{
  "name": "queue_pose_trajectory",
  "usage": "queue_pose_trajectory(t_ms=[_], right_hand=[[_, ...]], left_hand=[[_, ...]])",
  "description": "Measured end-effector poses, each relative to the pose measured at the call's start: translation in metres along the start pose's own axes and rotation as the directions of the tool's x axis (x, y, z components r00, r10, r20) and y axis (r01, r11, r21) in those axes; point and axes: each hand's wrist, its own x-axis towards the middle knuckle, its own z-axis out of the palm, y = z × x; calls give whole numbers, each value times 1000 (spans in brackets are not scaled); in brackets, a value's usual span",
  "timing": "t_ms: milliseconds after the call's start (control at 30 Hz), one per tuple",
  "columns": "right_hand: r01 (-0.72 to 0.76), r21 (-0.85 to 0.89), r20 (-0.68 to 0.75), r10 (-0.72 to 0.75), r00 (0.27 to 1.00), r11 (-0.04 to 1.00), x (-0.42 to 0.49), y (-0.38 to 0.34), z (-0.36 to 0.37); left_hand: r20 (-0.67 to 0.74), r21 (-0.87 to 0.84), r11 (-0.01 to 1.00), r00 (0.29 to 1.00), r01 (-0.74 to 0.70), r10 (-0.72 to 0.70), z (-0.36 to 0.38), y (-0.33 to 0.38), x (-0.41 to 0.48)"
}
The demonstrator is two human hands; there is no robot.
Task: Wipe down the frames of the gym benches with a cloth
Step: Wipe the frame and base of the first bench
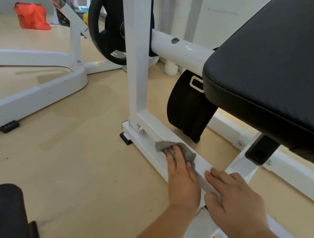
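Observation:
A white gym bench frame has a low floor bar [144,138] running from a tall upright post [138,64] toward me. My left hand [182,178] presses a small grey cloth [187,153] flat onto the top of that bar, fingers spread over it. Closer to me on the same bar lies my right hand [236,202], palm down and fingers apart, holding nothing, with its thumb against the bar's side. The black padded bench seat [268,66] hangs over the right side of the frame.
A black weight plate [106,26] sits behind the upright, and a black roller pad [186,107] hangs under the seat. Another white machine base [31,95] lies on the beige floor to the left. An orange bag [32,16] stands far left; a black pad [9,219] is at the bottom left.

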Motion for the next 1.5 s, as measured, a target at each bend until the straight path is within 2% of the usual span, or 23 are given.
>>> queue_pose_trajectory(t_ms=[133, 233, 300, 367, 467, 533, 600, 700, 800, 900, 1000, 1067, 1133, 1200, 1333, 1433, 1500], right_hand=[[-23, -18, 12, 24, 1000, 1000, 2, -3, 3], [-49, -11, -39, 48, 998, 999, 4, -3, 3], [-76, -45, -14, 75, 997, 996, 6, -5, 6], [-133, 57, 126, 125, 984, 989, 3, -6, 2], [-137, 42, 77, 133, 988, 990, 3, -8, 2], [-132, 25, 42, 131, 991, 991, 3, -8, 2], [-135, 82, 36, 133, 990, 987, 1, -6, 2], [-61, -27, -64, 59, 996, 998, 1, -5, 5], [-20, 8, -46, 20, 999, 1000, -3, -3, 2], [11, -9, -20, -11, 1000, 1000, -4, -4, 1], [-2, -7, -17, 2, 1000, 1000, -5, -2, 1], [-16, -26, -21, 16, 1000, 1000, -4, -3, 3], [-36, -44, -21, 35, 999, 998, -3, -2, 7], [-74, -6, -9, 74, 997, 997, -3, 0, 10], [-73, 32, 75, 71, 995, 997, -5, 6, 13], [-50, -22, 60, 51, 997, 999, -4, 9, 11], [1, -47, 29, 1, 1000, 999, -3, 11, 9]], left_hand=[[-31, 57, 992, 993, 116, -115, -20, 5, 63], [-28, 88, 971, 975, 221, -219, -44, 6, 94], [2, 190, 964, 982, 187, -191, -49, 9, 94], [-4, 310, 945, 994, 105, -109, -51, 6, 93], [38, 469, 883, 999, -8, -11, -54, 4, 105], [91, 493, 867, 995, -74, 33, -58, 3, 111], [137, 448, 888, 990, -99, 41, -56, -1, 107], [174, 307, 949, 985, -75, 21, -37, -2, 67], [221, 178, 976, 971, -127, 86, -9, 2, 9], [270, 264, 949, 958, -173, 100, -15, -15, 28], [229, 358, 931, 973, -65, -20, -43, -31, 101], [155, 246, 965, 979, 92, -133, -53, -25, 122], [99, 95, 983, 981, 159, -168, -44, -11, 110], [89, -4, 992, 988, 127, -126, -24, 4, 70], [179, -195, 980, 984, 40, -5, 4, 14, -10], [200, -98, 995, 980, 34, -14, -9, -2, 22], [198, -33, 994, 975, 109, -100, -26, -13, 65]])
